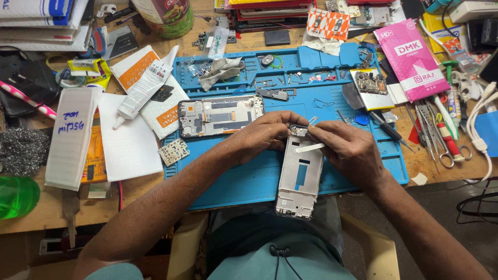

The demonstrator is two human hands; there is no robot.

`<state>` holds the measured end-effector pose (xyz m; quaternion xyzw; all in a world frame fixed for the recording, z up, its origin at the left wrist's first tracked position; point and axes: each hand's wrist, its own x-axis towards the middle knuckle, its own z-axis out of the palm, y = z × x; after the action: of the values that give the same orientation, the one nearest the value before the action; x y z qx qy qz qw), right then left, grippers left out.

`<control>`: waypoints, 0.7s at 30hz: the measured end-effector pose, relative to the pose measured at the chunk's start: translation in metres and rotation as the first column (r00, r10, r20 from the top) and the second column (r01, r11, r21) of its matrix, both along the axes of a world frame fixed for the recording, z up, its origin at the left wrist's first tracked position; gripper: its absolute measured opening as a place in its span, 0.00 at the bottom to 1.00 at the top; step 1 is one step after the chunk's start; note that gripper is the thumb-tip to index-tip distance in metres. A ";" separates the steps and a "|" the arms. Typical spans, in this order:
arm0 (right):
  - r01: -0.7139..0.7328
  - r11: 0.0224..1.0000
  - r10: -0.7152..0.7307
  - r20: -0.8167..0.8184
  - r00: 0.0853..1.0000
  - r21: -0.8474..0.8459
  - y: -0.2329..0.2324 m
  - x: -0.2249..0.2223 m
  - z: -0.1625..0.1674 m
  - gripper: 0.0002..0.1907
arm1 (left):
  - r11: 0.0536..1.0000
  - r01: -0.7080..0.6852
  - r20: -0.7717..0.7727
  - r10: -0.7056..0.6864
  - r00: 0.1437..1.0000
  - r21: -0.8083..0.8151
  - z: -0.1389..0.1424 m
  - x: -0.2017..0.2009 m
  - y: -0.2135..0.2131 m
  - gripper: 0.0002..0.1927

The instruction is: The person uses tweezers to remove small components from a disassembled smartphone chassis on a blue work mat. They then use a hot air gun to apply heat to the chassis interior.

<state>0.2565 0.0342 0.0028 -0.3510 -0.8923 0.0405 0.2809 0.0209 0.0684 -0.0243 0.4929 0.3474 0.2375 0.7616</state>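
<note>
The person holds a silver phone frame (pixel 299 176) upright-lengthwise over the near edge of the blue work mat (pixel 249 181), its lower end reaching past the table (pixel 31 212) edge toward the lap. The left hand (pixel 264 136) grips the top of the frame from the left, fingers curled around it. The right hand (pixel 348 150) pinches the same top corner, and a thin pale strip (pixel 310 148) sticks out from under its fingers across the frame. Both hands are closed on the frame; neither is free.

I judge the step in hand is fine work at the camera end of the frame, perhaps seating or peeling a small part there. The part itself is too small to tell. The next move seems to call for a steady grip by the left hand and a very small, exact motion of the right fingertips.

Just behind the hands lies 1 opened phone body (pixel 221 115), flat on the mat, with its inner parts showing. The mat has shallow compartments along its far edge: they hold a crumpled grey cloth (pixel 220 70), small metal pieces and screws. A circuit board (pixel 370 83) rests on a white card at the right. A white tube (pixel 142 88) lies to the left, and tweezers and scissors (pixel 438 137) lie to the right of the mat.
</note>
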 end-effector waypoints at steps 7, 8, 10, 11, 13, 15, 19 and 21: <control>0.056 0.998 -0.055 -0.062 0.997 0.002 -0.003 -0.002 -0.005 0.18 | 1.000 -0.006 -0.027 0.006 1.000 0.007 0.003 0.001 -0.002 0.27; 0.054 0.999 -0.054 -0.073 0.996 -0.003 -0.003 -0.002 -0.006 0.19 | 1.000 -0.018 -0.030 0.018 0.999 0.001 0.003 0.001 -0.003 0.26; 0.050 0.999 -0.050 -0.098 0.994 -0.007 -0.003 -0.003 -0.006 0.20 | 0.999 -0.043 -0.037 0.043 0.998 -0.003 0.004 0.001 -0.003 0.24; 0.052 0.999 -0.052 -0.105 0.993 -0.001 -0.004 -0.004 -0.006 0.20 | 0.999 -0.049 -0.018 0.049 0.999 -0.008 0.004 0.001 -0.003 0.23; 0.060 0.998 -0.059 -0.119 0.991 0.003 -0.006 -0.007 -0.006 0.20 | 0.998 -0.059 0.021 0.059 0.998 -0.023 0.003 0.002 -0.003 0.22; 0.088 0.996 -0.086 -0.111 0.990 0.009 -0.007 -0.011 -0.006 0.19 | 0.998 -0.049 -0.054 0.051 0.997 0.040 0.001 0.002 -0.004 0.22; 0.130 0.989 -0.139 -0.144 0.980 -0.071 -0.010 -0.015 -0.005 0.15 | 0.991 -0.049 -0.084 0.060 0.995 0.127 -0.004 0.003 -0.005 0.20; 0.155 0.963 -0.197 -0.186 0.963 -0.221 -0.010 -0.015 -0.004 0.12 | 0.992 -0.046 -0.054 0.053 0.997 0.117 -0.006 0.003 -0.005 0.18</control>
<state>0.2420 0.0246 -0.0014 -0.4502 -0.8146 0.1428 0.3367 0.0237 0.0630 -0.0302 0.5339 0.3669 0.2617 0.7155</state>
